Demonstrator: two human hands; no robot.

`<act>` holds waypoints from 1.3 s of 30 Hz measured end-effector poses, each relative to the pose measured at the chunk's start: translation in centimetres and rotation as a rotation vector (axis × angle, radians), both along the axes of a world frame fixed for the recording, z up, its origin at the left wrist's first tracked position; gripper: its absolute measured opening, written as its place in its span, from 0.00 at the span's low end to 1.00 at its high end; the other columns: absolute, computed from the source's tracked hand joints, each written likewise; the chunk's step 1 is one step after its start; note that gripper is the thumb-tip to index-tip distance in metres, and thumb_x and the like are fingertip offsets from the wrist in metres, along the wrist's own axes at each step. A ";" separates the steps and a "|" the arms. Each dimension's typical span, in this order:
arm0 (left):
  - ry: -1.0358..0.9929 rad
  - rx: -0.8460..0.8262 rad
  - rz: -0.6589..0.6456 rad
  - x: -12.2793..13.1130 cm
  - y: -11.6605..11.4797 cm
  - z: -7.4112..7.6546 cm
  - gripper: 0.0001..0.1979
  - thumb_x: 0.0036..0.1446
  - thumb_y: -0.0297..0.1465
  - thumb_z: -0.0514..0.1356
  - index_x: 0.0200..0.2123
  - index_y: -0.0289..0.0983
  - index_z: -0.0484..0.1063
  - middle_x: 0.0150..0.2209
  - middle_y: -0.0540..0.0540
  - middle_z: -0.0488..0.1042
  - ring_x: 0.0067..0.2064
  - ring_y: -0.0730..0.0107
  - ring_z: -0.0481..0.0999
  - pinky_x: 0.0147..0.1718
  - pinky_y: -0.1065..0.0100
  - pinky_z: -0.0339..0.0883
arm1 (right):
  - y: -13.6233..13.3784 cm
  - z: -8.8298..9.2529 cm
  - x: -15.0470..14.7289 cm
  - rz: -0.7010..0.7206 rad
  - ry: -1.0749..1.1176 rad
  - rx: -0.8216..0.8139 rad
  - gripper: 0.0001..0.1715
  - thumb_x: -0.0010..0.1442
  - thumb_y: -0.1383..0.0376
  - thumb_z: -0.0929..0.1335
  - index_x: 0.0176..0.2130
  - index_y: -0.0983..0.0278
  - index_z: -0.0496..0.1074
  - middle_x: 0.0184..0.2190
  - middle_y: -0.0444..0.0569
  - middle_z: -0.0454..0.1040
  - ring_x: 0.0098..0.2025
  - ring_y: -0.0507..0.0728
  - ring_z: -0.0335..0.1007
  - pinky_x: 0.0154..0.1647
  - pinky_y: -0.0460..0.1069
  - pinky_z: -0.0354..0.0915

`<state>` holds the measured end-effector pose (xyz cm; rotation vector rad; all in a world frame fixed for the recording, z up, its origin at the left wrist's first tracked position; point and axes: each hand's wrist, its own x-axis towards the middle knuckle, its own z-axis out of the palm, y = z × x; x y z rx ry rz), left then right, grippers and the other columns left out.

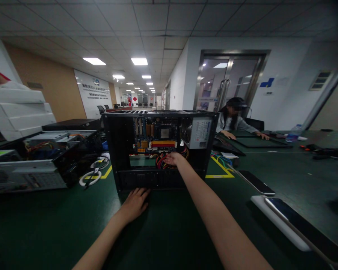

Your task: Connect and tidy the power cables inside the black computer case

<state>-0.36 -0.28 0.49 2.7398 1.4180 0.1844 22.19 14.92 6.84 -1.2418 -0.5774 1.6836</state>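
A black computer case [138,180] stands upright in front of me with its side open. Inside it are a motherboard [157,129] with red and yellow memory slots and, at the upper right, a silver power supply [201,129]. My right hand [173,159] reaches into the case, its fingers closed on a bundle of coloured cables [159,161] below the motherboard. Part of the bundle is behind the hand. Flat on the green table, my left hand [135,202] has its fingers spread, with the tips at the case's bottom edge.
Another opened computer case [42,165] lies at the left, near a coiled white cable [90,179]. A phone [256,182] and a larger dark-screened device [304,225] lie at the right. Across the table [293,176], a person [233,120] sits with both hands on a dark panel.
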 end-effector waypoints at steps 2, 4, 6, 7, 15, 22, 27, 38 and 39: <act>-0.003 0.005 -0.007 0.0 0.0 0.0 0.25 0.52 0.32 0.49 0.55 0.41 0.52 0.54 0.45 0.58 0.54 0.60 0.57 0.50 0.58 0.52 | -0.1 0.1 0.0 0.003 -0.003 0.003 0.08 0.58 0.75 0.56 0.30 0.66 0.57 0.30 0.49 0.65 0.29 0.50 0.65 0.30 0.48 0.66; -0.003 0.007 -0.010 0.0 0.1 -0.1 0.25 0.52 0.32 0.49 0.55 0.41 0.52 0.54 0.44 0.58 0.53 0.61 0.57 0.50 0.59 0.51 | -0.3 0.2 -0.1 -0.001 -0.005 0.000 0.09 0.58 0.75 0.55 0.29 0.66 0.57 0.29 0.49 0.65 0.29 0.49 0.65 0.28 0.46 0.66; -0.005 0.005 -0.008 0.0 0.1 -0.1 0.25 0.52 0.32 0.49 0.55 0.41 0.52 0.54 0.44 0.59 0.53 0.61 0.57 0.50 0.59 0.51 | -0.3 0.3 -0.2 0.004 -0.006 -0.003 0.09 0.59 0.74 0.55 0.28 0.66 0.57 0.28 0.48 0.64 0.28 0.49 0.65 0.26 0.45 0.65; -0.005 0.002 -0.008 0.0 0.1 -0.1 0.25 0.52 0.32 0.49 0.55 0.41 0.52 0.54 0.45 0.58 0.53 0.61 0.57 0.50 0.59 0.51 | -0.4 0.3 -0.2 0.006 -0.009 -0.006 0.09 0.59 0.74 0.56 0.28 0.66 0.57 0.28 0.48 0.64 0.28 0.49 0.65 0.25 0.44 0.65; -0.008 0.005 -0.004 -0.1 0.1 -0.2 0.25 0.52 0.32 0.49 0.55 0.42 0.52 0.54 0.45 0.58 0.53 0.61 0.57 0.50 0.58 0.52 | -0.3 0.1 0.3 0.068 -0.054 0.001 0.06 0.59 0.72 0.58 0.29 0.67 0.59 0.30 0.49 0.66 0.32 0.51 0.68 0.31 0.47 0.64; -0.008 -0.005 -0.001 -0.1 0.2 -0.2 0.25 0.52 0.32 0.49 0.55 0.43 0.52 0.54 0.45 0.58 0.53 0.60 0.57 0.49 0.57 0.52 | -0.5 -0.5 0.8 0.241 -0.312 0.055 0.07 0.57 0.75 0.59 0.29 0.69 0.63 0.21 0.48 0.69 0.24 0.50 0.69 0.28 0.46 0.66; -0.009 0.007 -0.015 -0.1 0.1 -0.2 0.25 0.52 0.32 0.49 0.55 0.42 0.51 0.54 0.45 0.58 0.53 0.61 0.57 0.50 0.58 0.52 | 0.1 -1.6 1.4 0.103 -0.901 0.157 0.08 0.51 0.78 0.62 0.24 0.69 0.66 0.09 0.44 0.61 0.16 0.51 0.64 0.20 0.46 0.64; 0.010 0.021 -0.004 -0.2 0.2 -0.4 0.26 0.52 0.32 0.49 0.55 0.42 0.51 0.54 0.45 0.58 0.54 0.60 0.56 0.50 0.57 0.51 | -1.2 -1.5 0.5 0.738 -1.430 0.537 0.07 0.43 0.72 0.67 0.28 0.67 0.73 0.28 0.49 0.74 0.34 0.55 0.70 0.29 0.43 0.62; 0.011 0.021 -0.002 -0.1 0.1 -0.3 0.25 0.52 0.32 0.49 0.55 0.42 0.51 0.54 0.45 0.58 0.54 0.60 0.56 0.50 0.57 0.51 | -1.2 -1.4 0.4 0.797 -1.437 0.549 0.09 0.44 0.71 0.66 0.30 0.67 0.73 0.31 0.48 0.74 0.34 0.55 0.70 0.29 0.43 0.61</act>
